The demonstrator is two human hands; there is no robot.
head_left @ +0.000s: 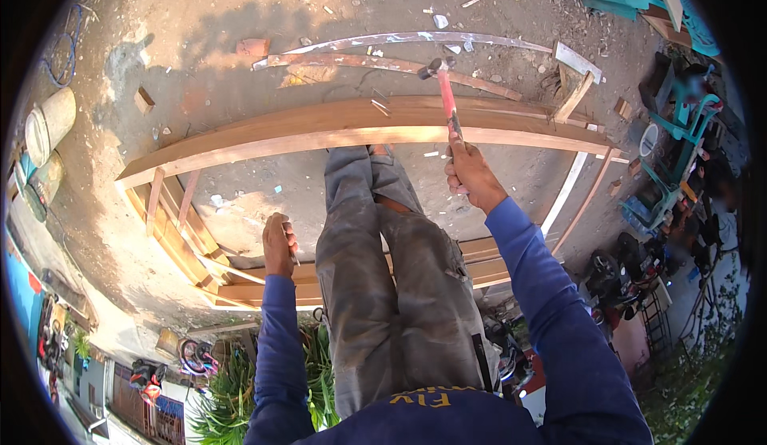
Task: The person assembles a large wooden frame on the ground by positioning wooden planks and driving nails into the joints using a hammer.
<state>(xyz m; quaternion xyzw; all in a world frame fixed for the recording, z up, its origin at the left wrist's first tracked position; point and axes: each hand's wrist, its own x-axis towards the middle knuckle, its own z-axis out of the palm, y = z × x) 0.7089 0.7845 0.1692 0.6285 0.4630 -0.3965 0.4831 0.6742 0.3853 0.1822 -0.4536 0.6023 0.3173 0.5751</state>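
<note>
My right hand point(473, 176) is wrapped round the lower grip of a hammer point(447, 97) with a red, worn handle and a dark head. The hammer crosses above the front wooden beam point(319, 139) of a large rectangular timber frame, its head beyond the beam. Several nails point(380, 107) lie loose on top of that beam. Over the frame's inside, left of my legs, my left hand point(279, 244) has its fingers curled in. Whatever those fingers hold, if anything, is too small to make out. My legs stand within the frame.
Two long weathered wood strips point(415, 37) lie on the dirt beyond the frame, beside a short upright board point(574, 97). A pale bucket point(49, 121) lies at the left. Teal plastic chairs point(687, 125) and a parked motorcycle point(611, 273) are at the right. Plants point(228, 397) grow behind me.
</note>
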